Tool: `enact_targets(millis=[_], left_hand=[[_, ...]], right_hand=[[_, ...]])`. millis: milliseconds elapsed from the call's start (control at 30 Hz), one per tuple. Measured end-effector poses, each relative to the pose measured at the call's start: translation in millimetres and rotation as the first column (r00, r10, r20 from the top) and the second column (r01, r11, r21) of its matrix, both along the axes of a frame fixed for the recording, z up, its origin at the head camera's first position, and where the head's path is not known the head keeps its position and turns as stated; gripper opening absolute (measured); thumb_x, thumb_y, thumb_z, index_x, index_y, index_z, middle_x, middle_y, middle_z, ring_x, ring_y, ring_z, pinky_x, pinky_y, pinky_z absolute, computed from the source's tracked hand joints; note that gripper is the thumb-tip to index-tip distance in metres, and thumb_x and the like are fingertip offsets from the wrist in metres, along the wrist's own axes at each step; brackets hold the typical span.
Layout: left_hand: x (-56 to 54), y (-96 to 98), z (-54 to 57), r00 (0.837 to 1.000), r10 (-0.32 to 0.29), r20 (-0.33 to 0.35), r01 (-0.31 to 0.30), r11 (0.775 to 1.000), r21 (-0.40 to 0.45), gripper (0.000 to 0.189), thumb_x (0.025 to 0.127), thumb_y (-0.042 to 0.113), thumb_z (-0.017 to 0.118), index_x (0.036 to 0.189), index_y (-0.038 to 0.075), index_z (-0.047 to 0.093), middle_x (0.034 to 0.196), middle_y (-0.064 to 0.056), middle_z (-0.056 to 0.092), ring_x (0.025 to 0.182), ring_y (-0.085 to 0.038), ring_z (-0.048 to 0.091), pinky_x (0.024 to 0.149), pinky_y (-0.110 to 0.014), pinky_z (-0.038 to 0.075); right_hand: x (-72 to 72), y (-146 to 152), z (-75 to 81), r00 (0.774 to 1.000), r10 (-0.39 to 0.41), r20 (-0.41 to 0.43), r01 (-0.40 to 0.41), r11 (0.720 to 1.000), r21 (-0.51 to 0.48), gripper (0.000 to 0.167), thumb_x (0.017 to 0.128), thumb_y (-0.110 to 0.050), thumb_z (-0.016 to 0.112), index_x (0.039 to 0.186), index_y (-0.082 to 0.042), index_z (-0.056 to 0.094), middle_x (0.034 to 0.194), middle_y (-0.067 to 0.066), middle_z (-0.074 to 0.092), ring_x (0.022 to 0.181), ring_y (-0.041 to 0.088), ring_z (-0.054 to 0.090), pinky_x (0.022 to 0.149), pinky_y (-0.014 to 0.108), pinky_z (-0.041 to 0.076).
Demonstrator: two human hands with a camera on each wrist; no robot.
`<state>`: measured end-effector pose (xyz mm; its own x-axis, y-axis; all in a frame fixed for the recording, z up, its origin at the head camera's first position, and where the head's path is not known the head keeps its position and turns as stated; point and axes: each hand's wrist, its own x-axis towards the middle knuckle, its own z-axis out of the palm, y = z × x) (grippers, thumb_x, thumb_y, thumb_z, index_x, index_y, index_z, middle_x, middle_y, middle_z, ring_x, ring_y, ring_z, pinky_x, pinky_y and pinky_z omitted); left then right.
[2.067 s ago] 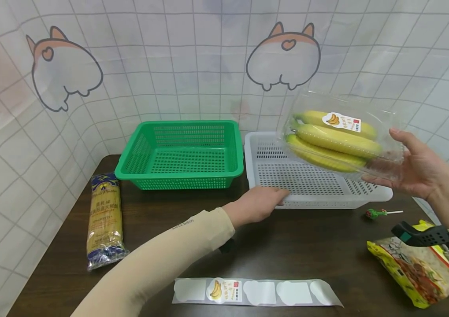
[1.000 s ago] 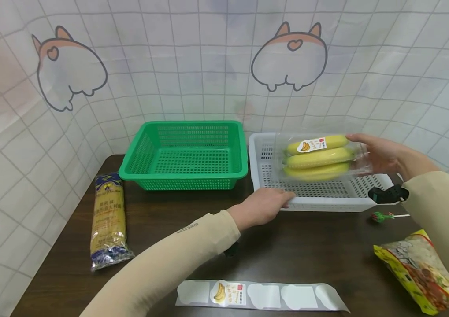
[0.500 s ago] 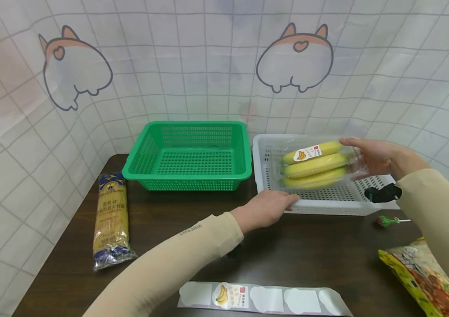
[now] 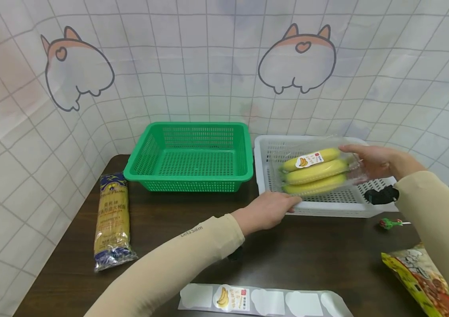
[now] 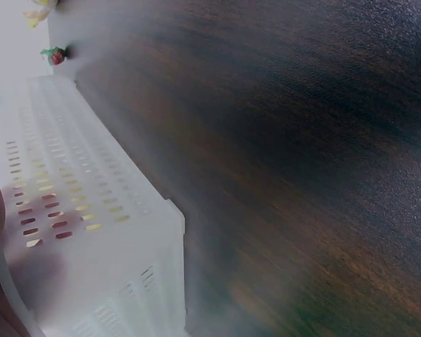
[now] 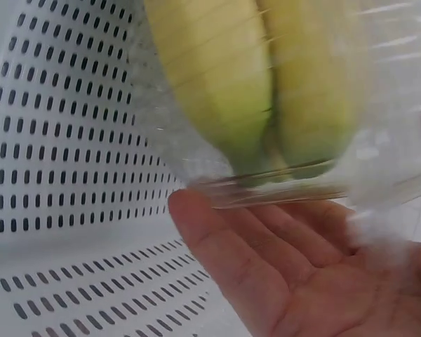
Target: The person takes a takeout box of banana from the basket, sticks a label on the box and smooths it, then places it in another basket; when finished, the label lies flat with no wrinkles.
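My right hand [image 4: 371, 160] holds the right end of a clear plastic box of bananas [image 4: 316, 171]. The box lies tilted inside the white basket [image 4: 335, 208], and a label with a banana picture [image 4: 309, 160] is on its top. In the right wrist view, the fingers [image 6: 231, 260] run under the box's end, above the perforated basket floor. My left hand [image 4: 265, 211] grips the front rim of the white basket near its left corner. Only a bit of that hand shows at the left edge of the left wrist view.
A green basket [image 4: 188, 185] stands left of the white one. Spaghetti in a bag [image 4: 112, 215] lies at the left. A strip of stickers [image 4: 268, 301] is at the front. On the right are a lollipop [image 4: 390, 223] and a yellow-edged food packet [image 4: 418, 273].
My right hand has brought the banana box from above the white basket down into it, moving left and lower. The left hand has stayed on the basket rim. The view has shifted slightly.
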<state>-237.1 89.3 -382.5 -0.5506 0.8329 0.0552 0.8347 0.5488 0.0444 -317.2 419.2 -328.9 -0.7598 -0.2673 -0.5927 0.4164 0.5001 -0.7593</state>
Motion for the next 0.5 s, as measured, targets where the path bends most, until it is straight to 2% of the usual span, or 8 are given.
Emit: enact_targets(millis=[100, 133, 267, 367, 433, 500], left_hand=[[0.1, 0.1, 1.0, 1.000, -0.004, -0.012, 0.004, 1.000, 0.009, 0.016, 0.105, 0.013, 0.055, 0.118, 0.018, 0.063, 0.105, 0.009, 0.073, 0.091, -0.007, 0.066, 0.081, -0.024, 0.054], [0.1, 0.0, 1.4, 1.000, -0.005, -0.015, 0.005, 1.000, 0.012, 0.016, 0.105, 0.013, 0.055, 0.118, 0.018, 0.064, 0.104, 0.009, 0.073, 0.091, -0.006, 0.066, 0.081, -0.024, 0.054], [-0.2, -0.2, 2.5, 1.000, -0.006, -0.018, 0.006, 1.000, 0.016, 0.015, 0.105, 0.014, 0.056, 0.116, 0.018, 0.064, 0.104, 0.009, 0.073, 0.091, -0.006, 0.066, 0.082, -0.023, 0.054], [-0.4, -0.1, 3.4, 1.000, -0.004, -0.007, 0.004, 1.000, 0.014, 0.013, 0.105, 0.013, 0.056, 0.115, 0.018, 0.063, 0.103, 0.008, 0.073, 0.092, -0.007, 0.066, 0.082, -0.024, 0.053], [-0.4, 0.1, 3.9, 1.000, -0.001, 0.005, 0.001, 1.000, 0.012, 0.014, 0.105, 0.012, 0.055, 0.116, 0.017, 0.062, 0.104, 0.008, 0.073, 0.092, -0.008, 0.066, 0.082, -0.024, 0.053], [-0.4, 0.3, 4.4, 1.000, 0.002, 0.015, -0.002, 1.000, 0.010, 0.015, 0.106, 0.013, 0.054, 0.117, 0.017, 0.062, 0.105, 0.007, 0.073, 0.093, -0.009, 0.066, 0.084, -0.025, 0.053]], right_hand=[[0.1, 3.4, 1.9, 1.000, 0.015, 0.004, -0.015, 0.999, 0.047, 0.093, 0.106, -0.063, 0.029, 0.159, -0.002, -0.017, 0.162, 0.035, 0.008, 0.128, 0.030, 0.054, 0.108, 0.050, 0.049], [0.2, 4.1, 2.1, 1.000, 0.003, -0.002, -0.003, 0.998, 0.069, 0.091, 0.106, -0.062, 0.030, 0.158, 0.000, -0.010, 0.156, 0.034, 0.016, 0.128, 0.032, 0.052, 0.106, 0.048, 0.050], [1.0, 6.7, 4.1, 1.000, 0.009, -0.013, -0.008, 0.991, 0.130, 0.092, 0.108, -0.057, 0.032, 0.157, 0.010, -0.008, 0.156, 0.043, 0.013, 0.135, 0.042, 0.046, 0.108, 0.050, 0.049], [2.6, 6.7, 5.0, 0.999, 0.002, -0.037, 0.005, 0.984, 0.176, 0.087, 0.109, -0.052, 0.035, 0.157, 0.013, 0.003, 0.153, 0.040, 0.030, 0.126, 0.037, 0.056, 0.107, 0.048, 0.051], [4.2, 6.1, 5.5, 0.998, -0.006, -0.055, 0.019, 0.975, 0.223, 0.079, 0.109, -0.050, 0.038, 0.152, 0.013, 0.019, 0.135, 0.030, 0.053, 0.112, 0.027, 0.064, 0.100, 0.044, 0.056], [5.8, 5.1, 5.6, 0.997, -0.021, -0.073, 0.041, 0.961, 0.273, 0.071, 0.109, -0.049, 0.041, 0.141, 0.013, 0.033, 0.114, 0.015, 0.062, 0.098, 0.018, 0.065, 0.091, 0.040, 0.058]])
